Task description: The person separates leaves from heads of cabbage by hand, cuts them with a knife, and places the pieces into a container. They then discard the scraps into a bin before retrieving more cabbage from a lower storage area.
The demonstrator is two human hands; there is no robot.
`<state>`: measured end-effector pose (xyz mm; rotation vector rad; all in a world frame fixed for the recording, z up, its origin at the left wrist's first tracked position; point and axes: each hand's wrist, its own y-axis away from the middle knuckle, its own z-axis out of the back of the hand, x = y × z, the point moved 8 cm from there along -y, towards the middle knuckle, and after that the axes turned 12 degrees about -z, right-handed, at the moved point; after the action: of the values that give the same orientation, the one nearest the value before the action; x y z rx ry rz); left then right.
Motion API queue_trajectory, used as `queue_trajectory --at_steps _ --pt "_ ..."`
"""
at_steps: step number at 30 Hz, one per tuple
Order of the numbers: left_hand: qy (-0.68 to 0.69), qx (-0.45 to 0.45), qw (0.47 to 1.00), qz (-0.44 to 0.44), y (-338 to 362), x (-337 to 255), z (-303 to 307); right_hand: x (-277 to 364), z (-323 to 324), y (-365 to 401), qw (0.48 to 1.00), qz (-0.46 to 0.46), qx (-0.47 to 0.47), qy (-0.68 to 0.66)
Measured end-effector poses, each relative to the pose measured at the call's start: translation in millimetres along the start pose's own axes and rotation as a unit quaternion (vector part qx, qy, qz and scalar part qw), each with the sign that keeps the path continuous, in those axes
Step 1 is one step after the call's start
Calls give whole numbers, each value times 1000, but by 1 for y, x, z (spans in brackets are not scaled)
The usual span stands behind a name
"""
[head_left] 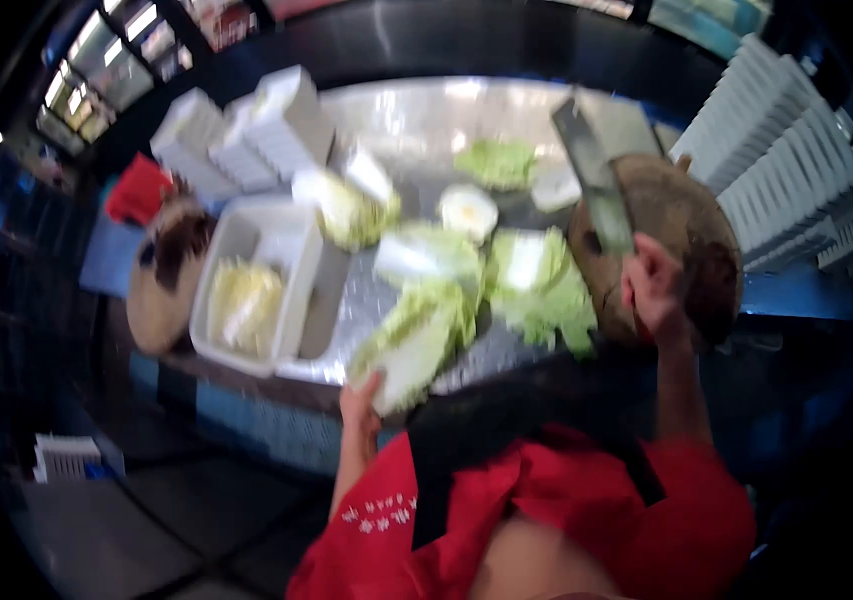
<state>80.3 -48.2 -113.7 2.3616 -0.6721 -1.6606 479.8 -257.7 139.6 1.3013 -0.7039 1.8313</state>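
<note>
My left hand (360,402) grips the white base end of a napa cabbage leaf (417,345) at the front edge of the metal table. In my right hand (655,285) is the handle of a cleaver (595,175), its broad blade pointing away from me above a round wooden chopping block (672,205). More cabbage leaves (542,285) lie between my hands, one (427,255) just behind the held leaf. Further back are a cut cabbage piece (347,210), a round cut slice (469,212) and a loose green leaf (495,163).
A white plastic tub (307,255) with pale cabbage inside stands at the left, beside another wooden block (152,310). Stacked white containers (282,125) rise at the back left. Tall stacks of white trays (787,150) stand at the right. The metal tabletop (397,115) extends behind.
</note>
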Motion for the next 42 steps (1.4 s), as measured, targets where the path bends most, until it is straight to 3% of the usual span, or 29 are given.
queue_trajectory --at_steps 1,3,5,8,10,12,14,16,25,28,30,31,34,42 --pt "11 14 1000 -19 2 -1 0 15 -15 7 996 67 60 -13" --pt "38 -9 999 20 16 3 3 11 -45 21 993 -8 114 -15" --pt "64 -40 997 -3 24 4 2 -4 -71 32 986 -38 158 -22" --pt "66 -79 995 -7 31 4 5 -23 -111 49 957 -84 250 118" --pt "81 -99 992 -16 35 1 2 -25 -133 64 938 -103 312 113" --pt "83 -117 990 -14 41 2 1 -24 -148 73 932 3 328 156" --pt "84 -128 988 -14 44 6 0 -21 -163 78 926 37 335 168" --pt "84 -138 987 -17 46 5 -2 -16 -178 86 900 156 345 217" --pt "45 -135 989 -46 45 -3 -7 -48 -202 83 854 111 383 335" --pt "109 -73 991 -10 46 -9 -12 -51 -201 84 848 77 387 355" --pt "256 21 963 77 49 -8 -23 -49 -199 84 847 69 393 351" --pt "260 38 962 76 50 -10 -23 -48 -198 84 847 65 398 346" --pt "134 35 989 42 50 -6 -12 -35 -194 84 859 81 388 323" --pt "79 -14 997 9 43 3 -7 -23 -186 82 865 85 379 318"
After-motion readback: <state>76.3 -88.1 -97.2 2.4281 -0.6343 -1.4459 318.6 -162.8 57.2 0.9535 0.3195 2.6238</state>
